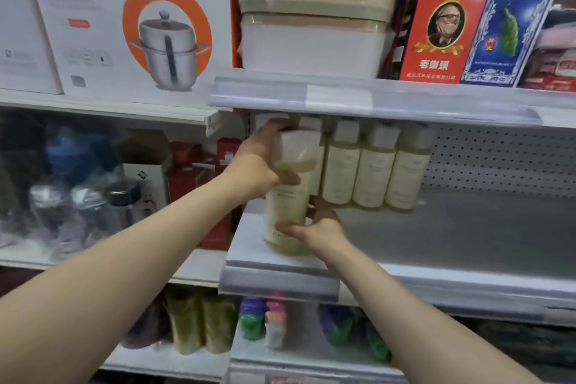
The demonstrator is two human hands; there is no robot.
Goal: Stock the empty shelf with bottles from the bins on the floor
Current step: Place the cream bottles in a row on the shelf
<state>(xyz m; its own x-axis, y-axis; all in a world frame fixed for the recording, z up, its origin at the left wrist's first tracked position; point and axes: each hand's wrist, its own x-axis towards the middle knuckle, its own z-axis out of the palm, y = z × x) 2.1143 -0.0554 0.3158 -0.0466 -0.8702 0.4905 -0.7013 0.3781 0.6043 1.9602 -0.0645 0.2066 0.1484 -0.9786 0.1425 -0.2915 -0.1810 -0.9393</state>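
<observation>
A tall pale-yellow bottle [288, 203] with a white square cap stands at the front left of the white shelf [452, 246]. My left hand [260, 162] grips its cap and shoulder from the left. My right hand [314, 224] grips its lower body from the right. Behind it, a row of several matching bottles [371, 174] stands against the shelf's back left. The bins on the floor are out of view.
The perforated back panel [498, 153] and the bare right part of the shelf lie to the right. The shelf above [374, 97] overhangs low and carries beige tubs [314, 9] and boxes. Flasks and cartons fill the left bay.
</observation>
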